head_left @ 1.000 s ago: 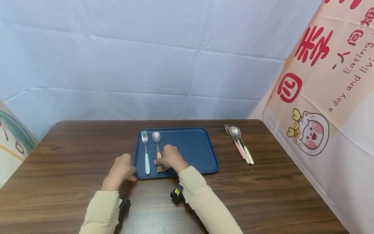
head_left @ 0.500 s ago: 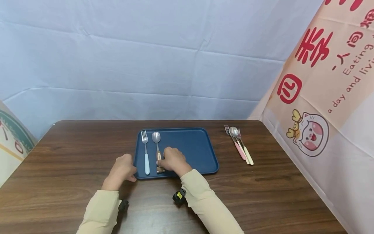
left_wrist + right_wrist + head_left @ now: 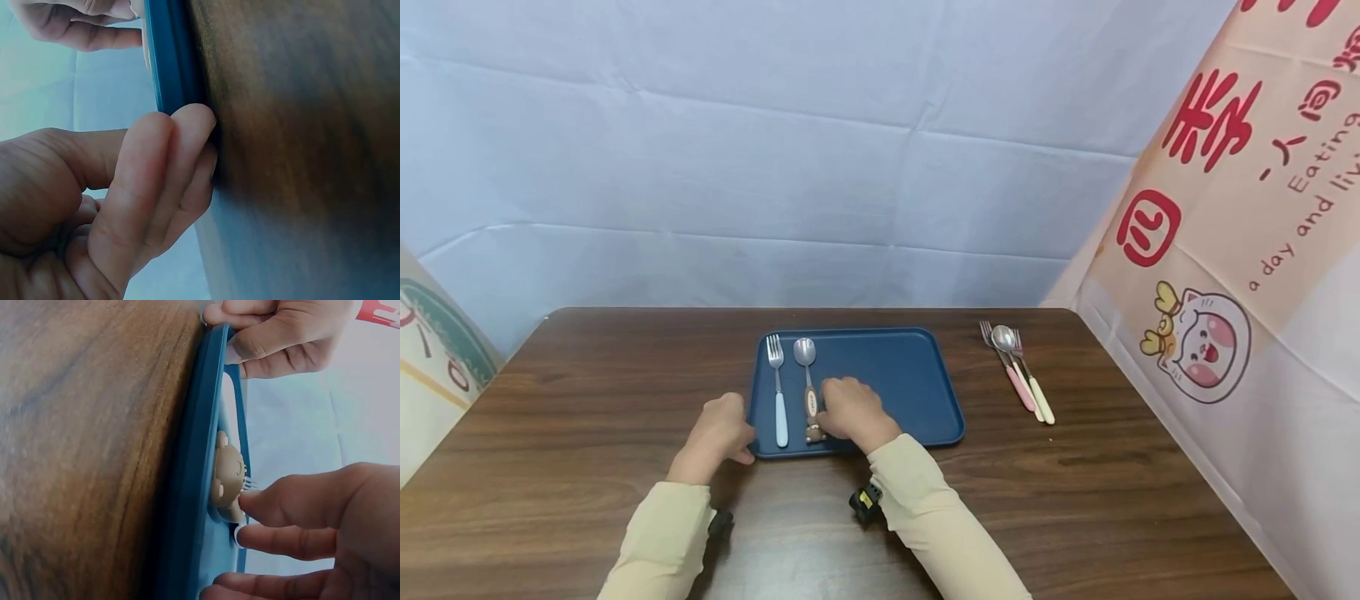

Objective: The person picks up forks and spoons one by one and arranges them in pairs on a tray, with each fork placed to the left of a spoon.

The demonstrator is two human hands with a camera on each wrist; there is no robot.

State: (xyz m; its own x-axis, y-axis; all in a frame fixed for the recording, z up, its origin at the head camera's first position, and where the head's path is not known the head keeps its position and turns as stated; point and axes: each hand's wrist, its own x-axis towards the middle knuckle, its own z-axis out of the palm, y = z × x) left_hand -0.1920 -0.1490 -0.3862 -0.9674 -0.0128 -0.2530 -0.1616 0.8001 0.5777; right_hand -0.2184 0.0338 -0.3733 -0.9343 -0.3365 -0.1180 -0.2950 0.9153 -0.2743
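The brown spoon (image 3: 812,404) lies on the left part of the blue tray (image 3: 895,375), with its round metal end far and its handle near. A fork (image 3: 781,417) with a light blue handle lies to its left, not touching it. The spoon looks light and stiff, and I think it would not break easily. The shiny metal may be slippery, so the best place to hold is the handle, just past the little bear head (image 3: 228,472). The right hand (image 3: 854,410) is not gripping it: its fingers are fairly straight, and its thumb is right by the handle, but I can't tell if they touch. The left hand (image 3: 718,427) pinches the near left corner of the tray. The tray looks stiff too, and its raised edge is good to hold. It sits flat on a brown table (image 3: 610,400) with wood lines. To its right, another spoon (image 3: 1003,338) and two more forks (image 3: 1019,388) lie in a heap. A pale, creased sheet (image 3: 737,150) hangs at the far side, and a cloth with red writing and a cartoon cat (image 3: 1206,342) hangs on the right.
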